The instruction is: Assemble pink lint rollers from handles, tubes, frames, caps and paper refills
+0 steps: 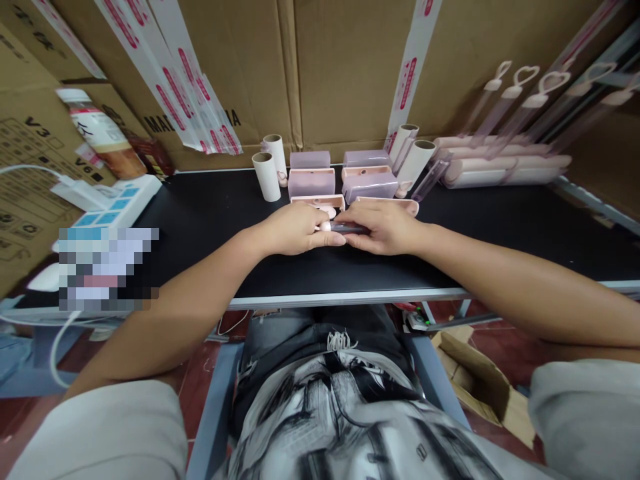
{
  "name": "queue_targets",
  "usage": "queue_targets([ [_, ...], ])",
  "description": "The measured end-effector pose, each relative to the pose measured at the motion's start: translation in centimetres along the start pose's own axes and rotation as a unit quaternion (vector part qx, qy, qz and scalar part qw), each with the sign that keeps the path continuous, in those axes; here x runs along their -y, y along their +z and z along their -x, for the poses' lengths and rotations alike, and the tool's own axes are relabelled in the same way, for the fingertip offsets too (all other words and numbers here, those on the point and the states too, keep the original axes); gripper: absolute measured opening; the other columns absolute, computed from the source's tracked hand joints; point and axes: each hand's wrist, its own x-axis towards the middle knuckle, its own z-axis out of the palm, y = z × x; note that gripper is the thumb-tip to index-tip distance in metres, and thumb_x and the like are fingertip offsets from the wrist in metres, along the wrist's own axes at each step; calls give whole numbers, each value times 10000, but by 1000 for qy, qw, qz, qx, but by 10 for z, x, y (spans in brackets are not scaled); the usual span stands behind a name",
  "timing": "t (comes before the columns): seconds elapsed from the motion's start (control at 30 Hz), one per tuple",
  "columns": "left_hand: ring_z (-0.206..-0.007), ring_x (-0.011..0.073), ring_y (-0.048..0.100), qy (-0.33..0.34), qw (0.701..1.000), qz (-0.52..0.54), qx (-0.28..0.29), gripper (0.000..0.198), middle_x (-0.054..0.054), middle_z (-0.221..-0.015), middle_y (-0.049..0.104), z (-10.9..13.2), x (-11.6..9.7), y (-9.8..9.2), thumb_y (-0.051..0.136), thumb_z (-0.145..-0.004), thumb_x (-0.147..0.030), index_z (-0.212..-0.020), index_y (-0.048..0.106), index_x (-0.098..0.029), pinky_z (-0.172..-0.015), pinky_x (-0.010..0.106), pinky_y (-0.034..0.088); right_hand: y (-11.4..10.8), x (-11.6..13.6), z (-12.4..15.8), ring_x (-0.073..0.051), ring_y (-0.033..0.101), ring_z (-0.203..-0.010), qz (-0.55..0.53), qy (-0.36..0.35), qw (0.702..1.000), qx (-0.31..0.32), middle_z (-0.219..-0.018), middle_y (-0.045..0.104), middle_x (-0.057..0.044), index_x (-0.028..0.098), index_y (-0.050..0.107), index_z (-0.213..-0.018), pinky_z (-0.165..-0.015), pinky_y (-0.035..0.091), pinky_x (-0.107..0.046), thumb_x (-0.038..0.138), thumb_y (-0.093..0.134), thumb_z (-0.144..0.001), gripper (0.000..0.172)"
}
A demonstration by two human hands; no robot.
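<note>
Left hand (295, 229) bent in at the wrist, closed to a pinch; thumb (333, 239) laid along the near side of a slim tube (353, 228), index finger curled on the far side. The gap between them is about the tube's own thickness. Pale end (326, 227) of the tube sits between this thumb and finger.

Right hand (390, 227) closed on the dark, see-through length of the same tube; its far end vanishes into the grip, so I cannot tell where it stops. Fingertips of the two hands nearly meet over it. Tube lies crosswise, roughly parallel to the table's front edge, over the black tabletop (200, 203). Whether it touches the surface, I cannot tell.

Just beyond the knuckles: a left pink tray (320, 200) and a right pink tray (395, 204), side by side. Behind these, purple translucent cases (370, 187) in rows. White hollow cylinders (267, 177) flank the rows on both sides.

Farther right: pale pink rolls (500, 172) lying lengthwise, long clear tubes with heart-shaped loops (527, 75) slanting up behind.

Far left: power strip (120, 203) with a plug in it; labelled bottle (103, 133) tilted near the cardboard (345, 73), which backs the whole table. Below right, an open carton (480, 380) on red floor.
</note>
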Motion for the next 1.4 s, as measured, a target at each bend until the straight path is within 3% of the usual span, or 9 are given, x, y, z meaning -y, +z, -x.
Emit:
queue_targets([
  [0.2,-589,158,486,-74,996,-47,-18,604,16,-651,630,-1,-9,-1,762,-988,-650,-622,591,-201,-644,331,288,6,1,1,-259,766,-893,19,5,1000,-11,-1042,826,-136,162,749,-1327,-799,575,-377,398,594,-1139,339],
  [0.6,-674,174,549,-7,999,22,-43,727,24,-677,625,-3,5,11,621,-1000,-836,-641,559,-207,-686,324,340,7,2,3,-277,782,-926,20,8,1000,-21,-1047,833,-138,173,754,-1324,-806,592,-393,414,600,-1147,336],
  [0.8,-631,171,503,-31,998,44,-40,796,12,-642,564,-3,4,15,581,-934,-949,-627,500,-218,-660,332,314,5,4,2,-277,788,-918,29,-3,999,-15,-1038,828,-149,155,768,-1260,-761,569,-369,426,576,-1165,345],
  [1.03,-713,226,660,-49,993,-108,0,698,71,-757,731,-3,1,14,654,-1016,-834,-736,683,-195,-631,328,293,2,4,-3,-244,776,-908,-110,50,992,41,-1043,835,-151,132,793,-1201,-825,554,-336,516,616,-1156,425],
  [1.13,-854,284,773,-43,973,-223,31,691,112,-877,815,-2,-8,11,685,-1004,-842,-884,767,-167,-637,332,285,-1,4,-8,-153,671,-733,-269,130,950,86,-894,793,-67,131,793,-1102,-697,491,-265,581,662,-1130,469],
  [1.23,-948,302,815,-22,955,-293,33,642,126,-941,837,-1,-17,8,687,-1049,-770,-971,786,-140,-673,337,327,-5,4,-11,-78,491,-528,-436,232,858,141,-774,708,-8,126,755,-1010,-500,363,-227,692,683,-1089,576],
  [1.3,-959,296,821,-13,953,-302,26,613,120,-941,835,-1,-21,7,696,-1062,-738,-969,781,-138,-695,338,355,-7,4,-12,-66,461,-467,-500,279,802,170,-781,710,-13,133,725,-974,-428,324,-229,760,710,-1044,631],
  [1.33,-955,290,821,-13,956,-293,24,604,111,-933,833,-1,-21,6,703,-1060,-735,-960,778,-144,-696,336,360,-9,4,-12,-71,485,-462,-512,291,788,181,-800,723,-25,137,716,-966,-412,328,-231,780,718,-1028,646],
  [1.4,-942,275,817,-18,966,-257,21,575,89,-935,834,-1,-20,5,715,-1060,-723,-958,775,-160,-686,330,355,-11,3,-13,-92,556,-495,-501,296,791,189,-834,741,-43,141,719,-990,-413,361,-231,787,719,-1024,647],
])
